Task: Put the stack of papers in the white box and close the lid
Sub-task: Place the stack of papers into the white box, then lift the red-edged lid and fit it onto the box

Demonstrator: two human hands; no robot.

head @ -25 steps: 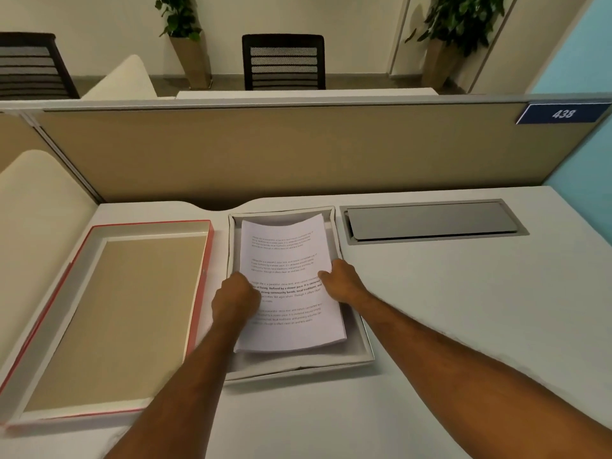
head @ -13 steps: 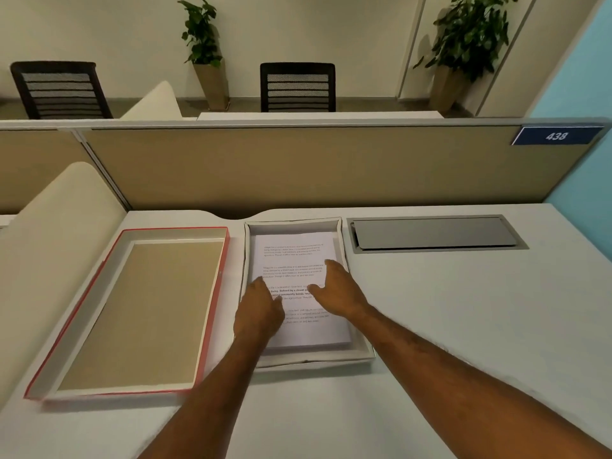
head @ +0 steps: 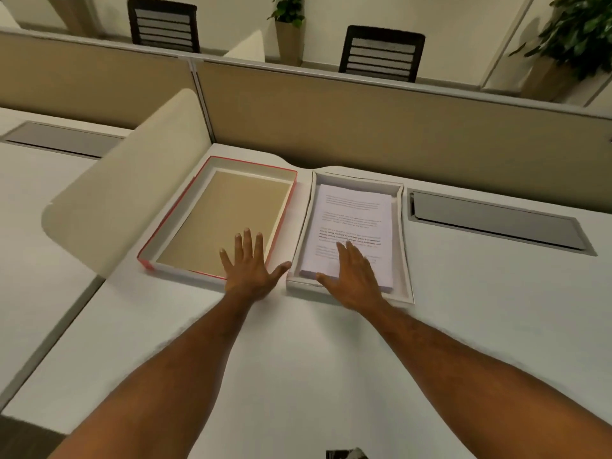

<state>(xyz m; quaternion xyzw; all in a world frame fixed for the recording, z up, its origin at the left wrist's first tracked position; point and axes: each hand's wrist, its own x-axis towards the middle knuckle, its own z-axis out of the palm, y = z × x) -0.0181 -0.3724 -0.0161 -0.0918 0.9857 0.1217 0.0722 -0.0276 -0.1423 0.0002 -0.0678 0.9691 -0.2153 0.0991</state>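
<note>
The stack of printed papers lies flat inside the shallow white box on the desk. Beside the box on its left rests the lid, upside down, red-edged with a tan inner face. My left hand is spread open over the lid's near right corner, fingers apart, holding nothing. My right hand lies flat, fingers apart, on the near end of the papers and covers their lower edge.
A cream curved side divider stands left of the lid. A tan partition wall runs behind the box. A grey cable hatch is set into the white desk to the right.
The papers have settled flat in the box. My left hand has left the papers and moved left over the lid. My right hand slid toward the near end. The view has swung left.
</note>
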